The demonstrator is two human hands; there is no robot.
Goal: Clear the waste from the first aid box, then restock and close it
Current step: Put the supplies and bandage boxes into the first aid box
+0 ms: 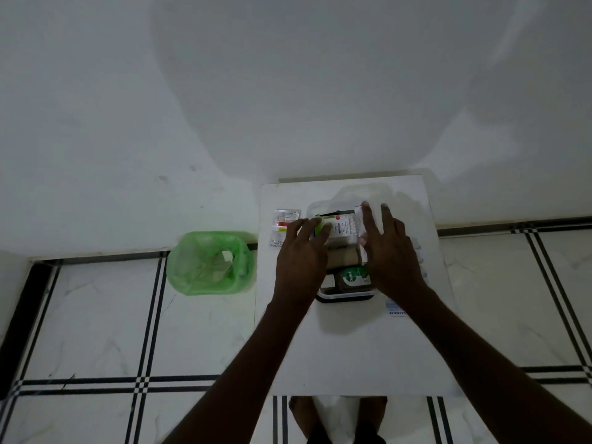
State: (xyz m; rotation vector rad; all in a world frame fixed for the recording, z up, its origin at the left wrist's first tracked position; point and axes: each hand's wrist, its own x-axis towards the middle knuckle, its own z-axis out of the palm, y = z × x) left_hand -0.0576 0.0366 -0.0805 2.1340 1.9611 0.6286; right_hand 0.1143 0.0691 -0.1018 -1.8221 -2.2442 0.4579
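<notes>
White tabletop (pixel 352 347) carries the first aid box (pixel 346 296), open under my hands. My left hand (pixel 302 254) closes its grip on a green-edged packet (pixel 320 227) at the box's left side; my right hand (pixel 389 251) lies flat, fingers spread, over the contents. A green-lined bin (pixel 209 262) stands on the floor, left

The brown bottle (pixel 351 278) lying in the near end of the first aid box (pixel 346 297) carries a green label with the brand "Dettol" in white. A packet (pixel 395 310) on the surface (pixel 352 354), half hidden under the right forearm, shows "ANTISEPTI" in blue capitals before the arm cuts it off. The sachets (pixel 283 224) left of the box and the white carton (pixel 341 227) inside it bear print too small and blurred to read
</notes>
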